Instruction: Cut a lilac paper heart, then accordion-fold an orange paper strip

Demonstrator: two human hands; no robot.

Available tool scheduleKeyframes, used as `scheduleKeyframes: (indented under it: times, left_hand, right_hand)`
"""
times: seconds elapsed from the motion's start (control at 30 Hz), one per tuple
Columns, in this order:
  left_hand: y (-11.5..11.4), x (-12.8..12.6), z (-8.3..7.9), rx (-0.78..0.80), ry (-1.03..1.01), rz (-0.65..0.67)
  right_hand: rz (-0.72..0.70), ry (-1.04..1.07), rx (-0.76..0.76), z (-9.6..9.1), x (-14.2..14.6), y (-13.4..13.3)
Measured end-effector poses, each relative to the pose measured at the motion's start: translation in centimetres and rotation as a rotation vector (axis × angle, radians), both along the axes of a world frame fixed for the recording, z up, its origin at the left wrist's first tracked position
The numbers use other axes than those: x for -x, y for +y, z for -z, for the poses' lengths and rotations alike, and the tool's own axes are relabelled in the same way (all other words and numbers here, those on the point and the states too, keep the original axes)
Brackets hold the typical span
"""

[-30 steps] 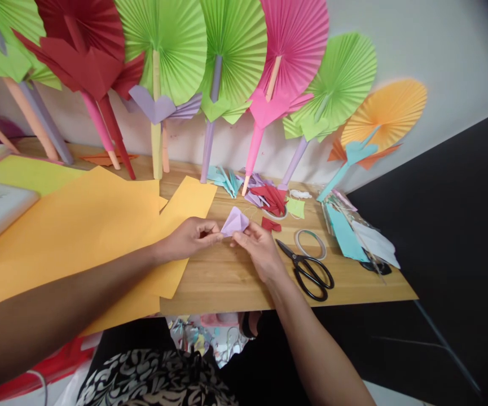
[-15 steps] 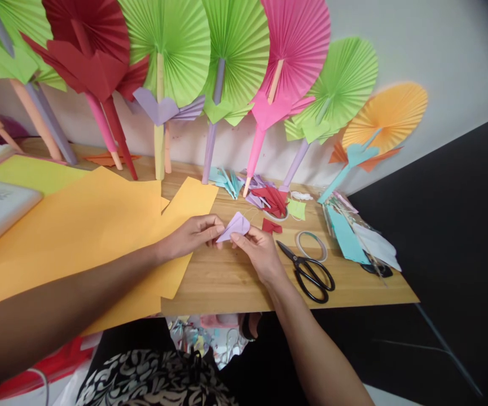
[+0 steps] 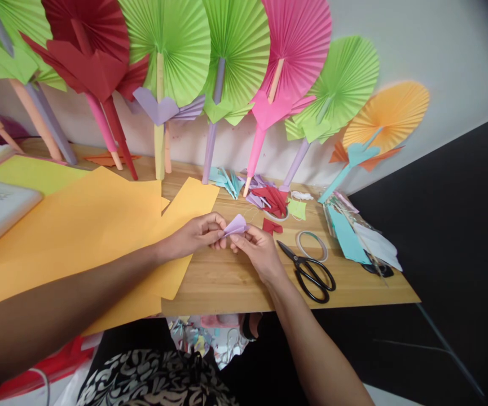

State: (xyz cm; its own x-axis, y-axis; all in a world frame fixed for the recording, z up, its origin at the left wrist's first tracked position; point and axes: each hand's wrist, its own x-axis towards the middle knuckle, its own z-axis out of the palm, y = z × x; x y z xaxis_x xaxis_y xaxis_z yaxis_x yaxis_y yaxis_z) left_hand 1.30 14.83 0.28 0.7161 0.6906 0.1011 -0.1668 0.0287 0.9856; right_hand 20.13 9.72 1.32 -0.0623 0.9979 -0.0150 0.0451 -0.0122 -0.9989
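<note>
A small folded piece of lilac paper (image 3: pixel 236 225) is held up between both hands, above the wooden table. My left hand (image 3: pixel 203 232) pinches its left tip between thumb and fingers. On the other side my right hand (image 3: pixel 257 247) grips the lower right edge, thumb in front and fingers partly hidden behind. Just past the right hand lies a small red folded paper (image 3: pixel 272 226). Black-handled scissors (image 3: pixel 307 270) rest to the right, blades a little apart, beside a roll of tape (image 3: pixel 311 246).
Large orange paper sheets (image 3: pixel 112 237) cover the table's left part, with a pale flat device (image 3: pixel 2 211) on them. Folded red pieces (image 3: pixel 272 198) and blue pieces (image 3: pixel 227 181) lie at the back. Paper fans (image 3: pixel 239 56) lean on the wall. A teal-and-white bundle (image 3: pixel 349 237) sits right.
The lilac paper has been tilted and looks narrower now, its fold more closed. My left fingers have shifted slightly right along its tip, closer to my right hand.
</note>
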Motion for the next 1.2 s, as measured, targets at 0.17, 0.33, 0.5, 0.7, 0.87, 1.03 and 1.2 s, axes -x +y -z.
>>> scheduleKeyframes:
  times: [0.17, 0.33, 0.5, 0.7, 0.87, 1.03, 1.2]
  left_hand:
    - [0.4, -0.3, 0.6, 0.008, -0.033, -0.144]
    - [0.7, -0.5, 1.2, -0.003, -0.027, -0.265]
    - [0.6, -0.3, 0.8, 0.02, -0.004, -0.239]
    - [0.6, 0.1, 0.3, 0.013, 0.032, -0.222]
    - [0.6, 0.2, 0.4, 0.0, 0.039, -0.218]
    - [0.7, 0.1, 0.4, 0.003, 0.023, -0.194]
    - [0.7, 0.1, 0.4, 0.007, 0.011, -0.201]
  right_hand:
    - [0.062, 0.204, 0.077, 0.3, -0.2, 0.2]
    - [0.072, 0.212, 0.094, 0.2, -0.2, 0.3]
    - [0.111, 0.079, 0.083, 0.1, 0.0, 0.3]
    - [0.116, 0.055, 0.063, 0.6, -0.2, 0.5]
    - [0.118, 0.038, 0.051, 0.8, -0.3, 0.5]
    - [0.092, 0.027, 0.038, 0.9, -0.3, 0.4]
    - [0.194, -0.046, -0.064, 0.8, -1.1, 0.6]
